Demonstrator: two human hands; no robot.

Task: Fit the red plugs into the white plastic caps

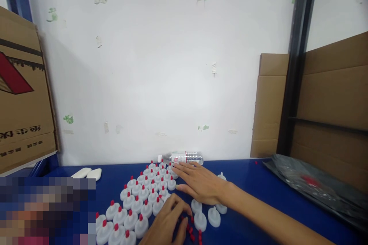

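Observation:
My right hand stretches out flat across the white nozzle lids, its fingers extended over the rear end of the group. Whether its fingertips touch a lid is hidden. Nearer the front, my left hand is bent, with its thumb and index finger slightly apart beside small loose red tips. Nothing shows clearly between those fingers. Many lids stand upright in slanting rows, most with a red tip on the nozzle. Right of the hands are several lids without red tips, such as a bare white lid.
A clear plastic bottle lies against the white wall. Two white oval objects rest at the left rear of the blue table. A grey plastic bag lies at right, near cardboard. A printed carton stands left.

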